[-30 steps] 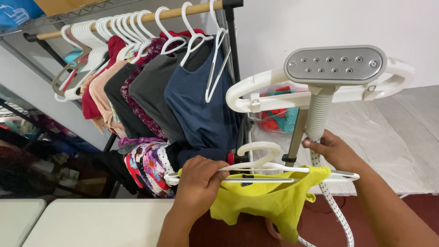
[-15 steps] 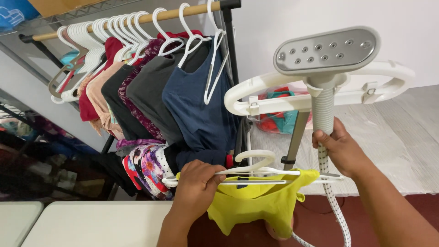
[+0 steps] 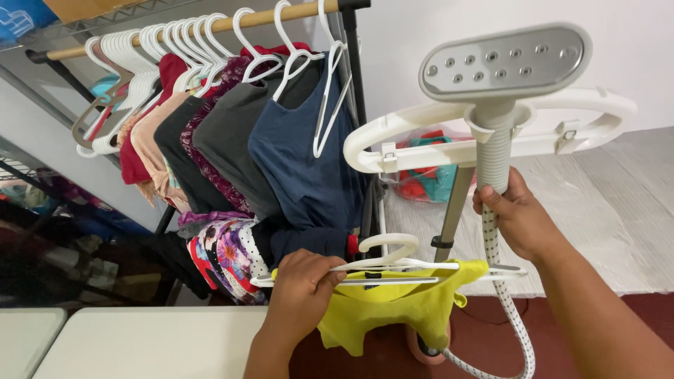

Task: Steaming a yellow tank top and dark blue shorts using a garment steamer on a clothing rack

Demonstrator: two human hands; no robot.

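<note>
Fingers [image 3: 319, 275] of your left hand [image 3: 298, 288] are curled tight over the bar of a white plastic hanger [image 3: 393, 261], at about 6 o'clock in your view. From that hanger a yellow-green top [image 3: 393, 309] droops, just above the dark red floor [image 3: 477, 330] and beside the white worktop [image 3: 140, 344] at 7 o'clock. Your right hand [image 3: 519, 217], at 3 o'clock, is wrapped firmly round the handle of the garment steamer head [image 3: 502, 63], whose grey holed plate sits at 1 o'clock over the steamer's white hanger-shaped frame [image 3: 435, 147]; its braided hose [image 3: 505, 309] runs down past the top. Farther off, from 10 to 12 o'clock, a wooden rail [image 3: 210, 27] carries white hangers with a navy top [image 3: 295, 154], a grey one and others.
</note>
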